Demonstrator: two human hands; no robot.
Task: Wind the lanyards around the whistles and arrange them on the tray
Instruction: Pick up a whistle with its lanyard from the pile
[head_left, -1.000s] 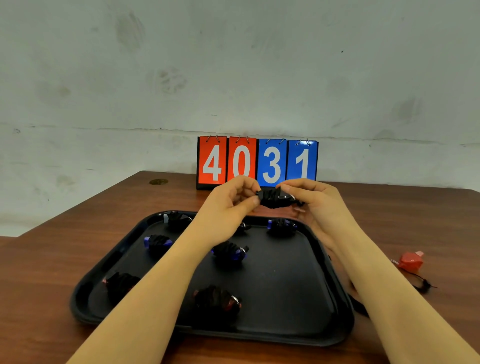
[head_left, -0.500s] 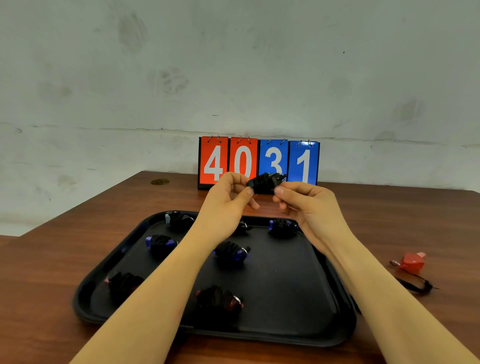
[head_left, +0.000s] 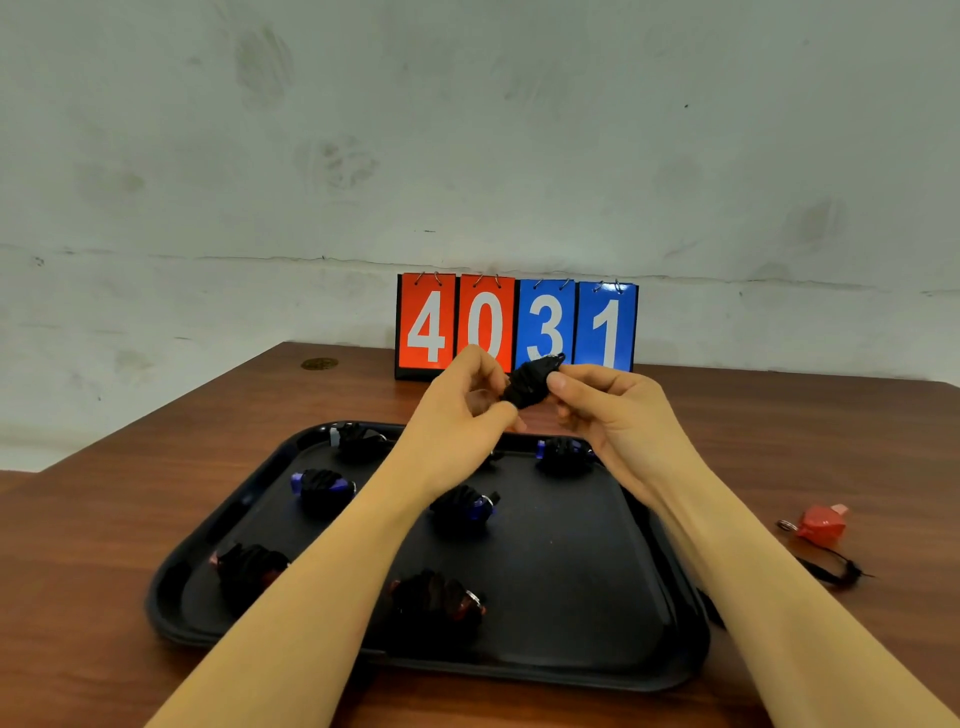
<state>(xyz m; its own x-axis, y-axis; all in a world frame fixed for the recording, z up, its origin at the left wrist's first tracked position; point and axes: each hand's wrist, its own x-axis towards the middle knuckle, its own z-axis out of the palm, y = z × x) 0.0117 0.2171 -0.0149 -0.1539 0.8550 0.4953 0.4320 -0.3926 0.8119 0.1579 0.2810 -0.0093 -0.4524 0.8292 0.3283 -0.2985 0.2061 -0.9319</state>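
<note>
Above the far edge of the black tray (head_left: 644, 613) both hands hold a whistle wrapped in black lanyard (head_left: 530, 382). My left hand (head_left: 462, 410) pinches its lower left end and my right hand (head_left: 608, 405) pinches its upper right side. Several wound whistles lie on the tray, among them a blue one (head_left: 322, 486), another blue one (head_left: 470, 506), one at the far right (head_left: 563, 452) and a red one near the front (head_left: 439, 597). A red whistle (head_left: 821, 525) with its black lanyard (head_left: 836, 571) loose lies on the table to the right.
A flip scoreboard reading 4031 (head_left: 517, 325) stands at the back of the wooden table (head_left: 104, 545), against a pale wall. A small round metal disc (head_left: 319, 364) is set in the table at the far left.
Both hands have lifted the wrapped whistle slightly and tilted it, its right end now higher. The tray and the red whistle have not moved.
</note>
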